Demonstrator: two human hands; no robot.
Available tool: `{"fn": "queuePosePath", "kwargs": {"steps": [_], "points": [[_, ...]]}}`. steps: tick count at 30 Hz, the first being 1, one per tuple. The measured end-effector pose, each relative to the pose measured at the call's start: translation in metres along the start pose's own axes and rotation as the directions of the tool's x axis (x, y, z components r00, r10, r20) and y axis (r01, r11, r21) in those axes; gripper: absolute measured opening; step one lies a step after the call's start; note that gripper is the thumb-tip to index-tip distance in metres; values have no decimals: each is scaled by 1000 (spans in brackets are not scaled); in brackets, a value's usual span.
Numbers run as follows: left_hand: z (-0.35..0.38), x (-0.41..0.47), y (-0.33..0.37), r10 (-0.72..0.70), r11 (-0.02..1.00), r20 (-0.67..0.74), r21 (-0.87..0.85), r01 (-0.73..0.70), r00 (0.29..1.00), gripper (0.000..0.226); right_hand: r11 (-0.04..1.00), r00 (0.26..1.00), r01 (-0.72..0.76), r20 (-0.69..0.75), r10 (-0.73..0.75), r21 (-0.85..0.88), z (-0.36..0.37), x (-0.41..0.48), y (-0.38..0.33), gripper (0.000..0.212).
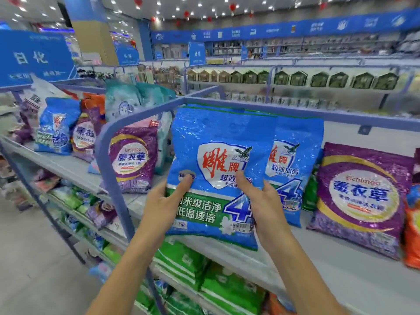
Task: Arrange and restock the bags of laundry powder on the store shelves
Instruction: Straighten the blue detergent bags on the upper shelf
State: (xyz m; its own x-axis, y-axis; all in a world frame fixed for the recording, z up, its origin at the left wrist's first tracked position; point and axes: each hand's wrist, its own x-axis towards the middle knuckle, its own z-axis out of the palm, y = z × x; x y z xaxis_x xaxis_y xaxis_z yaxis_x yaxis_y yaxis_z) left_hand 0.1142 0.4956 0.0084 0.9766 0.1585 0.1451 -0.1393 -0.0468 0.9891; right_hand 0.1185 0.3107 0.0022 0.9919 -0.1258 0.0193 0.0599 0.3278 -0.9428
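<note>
1. Both hands are closed on one blue bag (pixel 216 137) of laundry powder, the left hand (pixel 163 201) at its lower left edge and the right hand (pixel 261 201) at its lower right edge.
2. Each thumb is pressed on the front of the bag, and the other fingers are hidden behind it.
3. The blue bag is held upright over the front of the top shelf (pixel 341 269); whether it touches cannot be told.
4. A second blue bag (pixel 295 155) is stood just behind it, to the right.
5. A purple bag (pixel 361 198) is leaned beside that one, with an orange bag (pixel 412 235) at the far right.
6. Green bags (pixel 181 260) are stacked on the shelf below.
</note>
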Motion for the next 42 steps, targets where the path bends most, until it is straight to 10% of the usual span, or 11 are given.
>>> {"fn": "queuePosePath", "kwargs": {"steps": [5, 11, 20, 24, 30, 36, 42], "points": [[-14, 77, -13, -15, 1000, 65, 6, 15, 998, 19, 997, 996, 45, -76, -50, -63, 40, 46, 5, 57], [-28, 147, -35, -24, 1000, 144, -7, 25, 989, 18, 994, 991, -48, -131, 36, -95, 70, 88, 28, 7], [-23, 179, -55, 6, 998, 56, -57, -2, 998, 37, 996, 958, 20, -284, -44, -84, 93, 108, 9, 11], [-24, 189, -40, 114, 992, -37, -45, -116, 993, 30, 994, 936, 26, -346, -60, -104, 95, 124, -5, 70], [-18, 205, -41, -50, 977, 29, -208, 55, 998, 20, 992, 886, 105, -446, -126, -71, 89, 134, 15, 97], [-52, 176, -37, -102, 995, 188, 9, 102, 977, 51, 932, 896, 23, -406, -180, -361, 79, 78, 36, 52], [-68, 162, -50, -122, 886, 408, 455, -85, 905, 75, 651, 948, -163, -300, -105, -741, 74, 53, 77, 73]]}}
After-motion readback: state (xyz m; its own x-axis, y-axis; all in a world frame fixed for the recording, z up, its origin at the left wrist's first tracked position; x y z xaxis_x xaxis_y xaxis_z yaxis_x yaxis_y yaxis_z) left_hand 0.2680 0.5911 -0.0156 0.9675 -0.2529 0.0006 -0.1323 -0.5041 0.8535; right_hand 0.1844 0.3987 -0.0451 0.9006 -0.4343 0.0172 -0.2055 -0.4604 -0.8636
